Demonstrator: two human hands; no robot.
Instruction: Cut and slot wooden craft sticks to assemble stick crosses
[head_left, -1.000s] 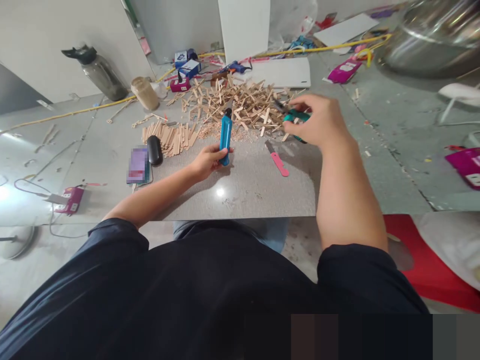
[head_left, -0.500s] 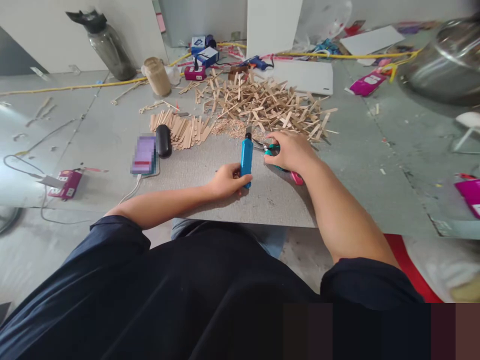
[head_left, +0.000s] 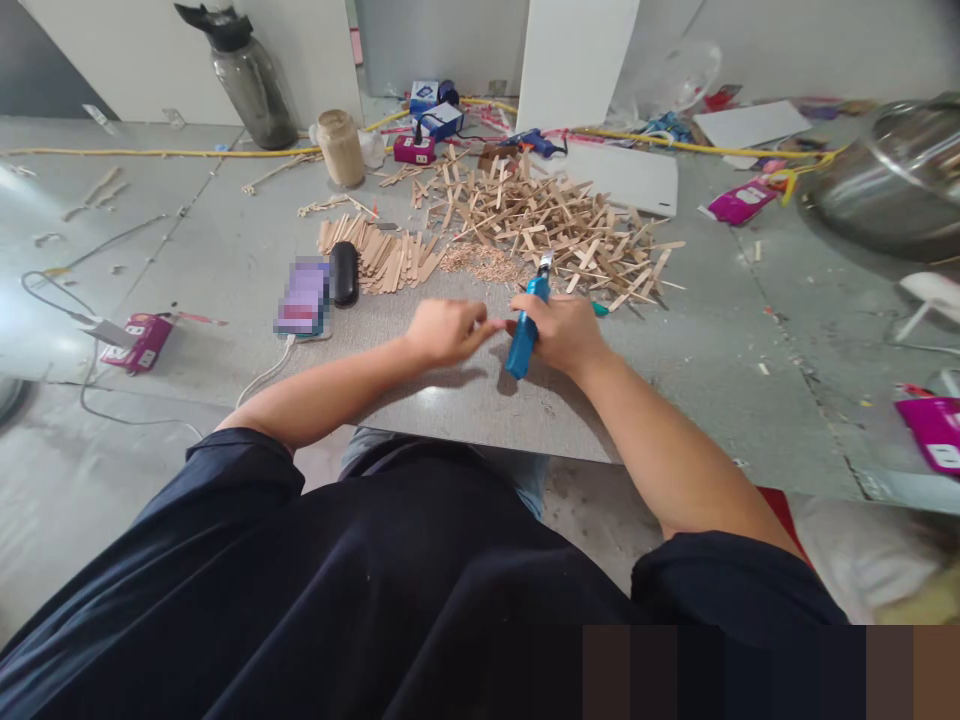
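Note:
My right hand (head_left: 574, 330) is closed around a blue utility knife (head_left: 526, 335), which stands tilted with its metal blade end pointing away from me. Just to the left, my left hand (head_left: 448, 332) has its fingers drawn together, thumb and fingertips towards the knife. Something small and brownish may be at those fingertips, but I cannot make it out. A bit of teal handle (head_left: 600, 309) shows beyond my right hand; the rest of that tool is hidden. Ahead lie a large heap of flat wooden sticks (head_left: 540, 215) and a patch of wood shavings (head_left: 480, 262).
More wooden sticks (head_left: 394, 262) lie in a row beside a black case (head_left: 345, 273) and a phone (head_left: 304, 298) on a cable. Behind them stand a jar (head_left: 341, 150) and a dark bottle (head_left: 255, 90). A metal pot (head_left: 892, 180) stands at the far right.
The utility knife has passed from my left hand to my right. My right hand has let go of the teal-handled pliers and moved slightly nearer to me.

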